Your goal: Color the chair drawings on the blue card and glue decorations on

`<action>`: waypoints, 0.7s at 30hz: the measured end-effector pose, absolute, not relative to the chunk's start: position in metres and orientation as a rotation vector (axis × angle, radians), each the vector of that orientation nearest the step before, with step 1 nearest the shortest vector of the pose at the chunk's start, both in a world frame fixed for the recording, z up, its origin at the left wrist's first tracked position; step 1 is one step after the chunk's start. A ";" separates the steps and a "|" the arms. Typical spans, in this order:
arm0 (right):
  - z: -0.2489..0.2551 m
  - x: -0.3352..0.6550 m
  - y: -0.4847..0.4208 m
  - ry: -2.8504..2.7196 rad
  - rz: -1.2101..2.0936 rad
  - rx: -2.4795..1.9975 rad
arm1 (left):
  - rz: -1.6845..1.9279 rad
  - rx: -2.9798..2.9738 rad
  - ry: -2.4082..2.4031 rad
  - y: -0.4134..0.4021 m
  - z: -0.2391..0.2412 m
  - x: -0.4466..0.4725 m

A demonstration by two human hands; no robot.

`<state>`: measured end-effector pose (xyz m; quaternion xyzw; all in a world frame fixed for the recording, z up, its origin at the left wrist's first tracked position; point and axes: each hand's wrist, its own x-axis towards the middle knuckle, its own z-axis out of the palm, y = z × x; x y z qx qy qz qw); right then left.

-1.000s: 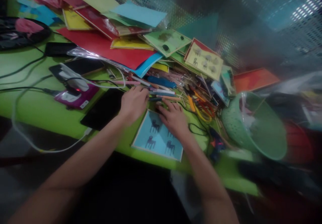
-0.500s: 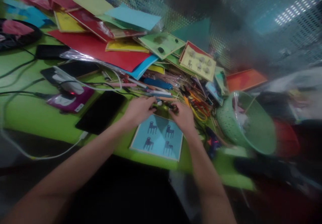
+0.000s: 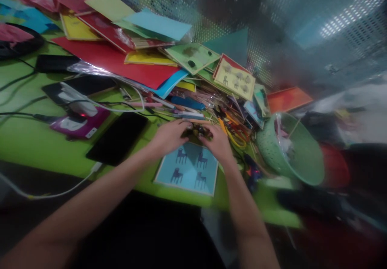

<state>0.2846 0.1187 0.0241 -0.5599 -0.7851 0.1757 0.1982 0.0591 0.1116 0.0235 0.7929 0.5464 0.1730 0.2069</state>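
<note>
My left hand and my right hand meet over the far edge of a light blue card printed with dark chair shapes. Both have their fingers curled around a small dark object held between them; blur keeps me from making out what it is. The card lies flat on the green table, close to its near edge. Just beyond my hands lies a heap of pens and sticks.
A black phone lies left of my hands, with a magenta device and cables further left. Coloured cards and paper sheets pile up behind. Scissors and a tilted green colander sit to the right.
My hands left the pens and the card's surface, came together at the card's far edge, and closed on a small dark object. The view shifted slightly.
</note>
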 end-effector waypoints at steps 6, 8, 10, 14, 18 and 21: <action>0.026 0.283 0.117 -2.210 0.581 -1.554 | 0.476 2.289 1.551 0.114 0.018 0.067; 0.023 0.282 0.117 -2.186 0.654 -1.511 | 0.489 2.290 1.545 0.114 0.018 0.067; 0.022 0.282 0.118 -2.153 0.671 -1.489 | 0.500 2.273 1.555 0.114 0.020 0.064; 0.025 0.284 0.119 -2.162 0.543 -1.555 | 0.502 2.207 1.667 0.114 0.026 0.051; 0.027 0.286 0.119 -2.164 0.520 -1.548 | 0.516 2.214 1.822 0.115 0.026 0.040; 0.026 0.286 0.118 -2.119 0.523 -1.523 | 0.528 2.263 1.879 0.117 0.023 0.036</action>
